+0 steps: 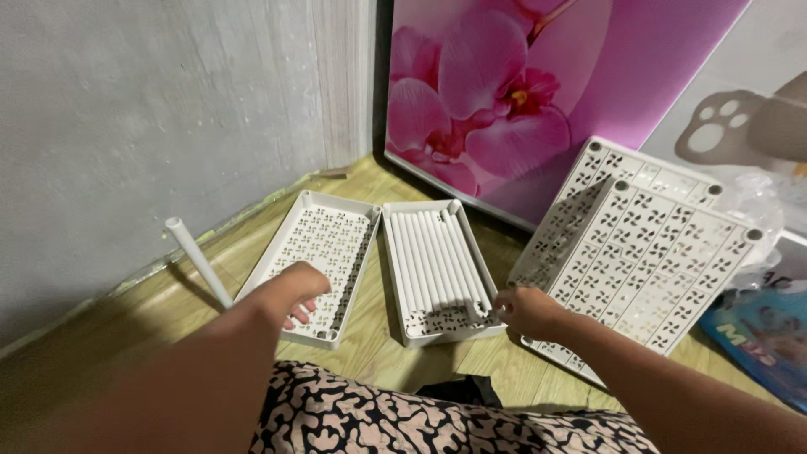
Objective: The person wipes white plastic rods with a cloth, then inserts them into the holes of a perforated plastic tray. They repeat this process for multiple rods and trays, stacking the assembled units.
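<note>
a white plastic tube (198,261) stands tilted at nine o'clock, its foot set in the corner of the left perforated tray (324,244), which lies flat on the wooden floor (370,340) beside the grey wall (151,126). the left hand (290,294) hovers over the near end of that tray, at about seven o'clock of it, fingers curled loosely downward and holding nothing; whether the fingertips touch the tray cannot be told. just to the right, touching or nearly touching the first tray, lies a second white tray (437,269) filled with a row of white tubes (437,252) lying side by side lengthways. the right hand (525,311) sits at the tray's five o'clock corner, fingers drawn together at the near end of the outermost tube, apparently pinching it. at three o'clock two more perforated white shelves (651,252) lean stacked against a panel printed with pink orchids (504,101). a black-and-cream patterned garment (403,424) fills six o'clock, and crumpled clear plastic wrap (761,210) lies at the far right.
</note>
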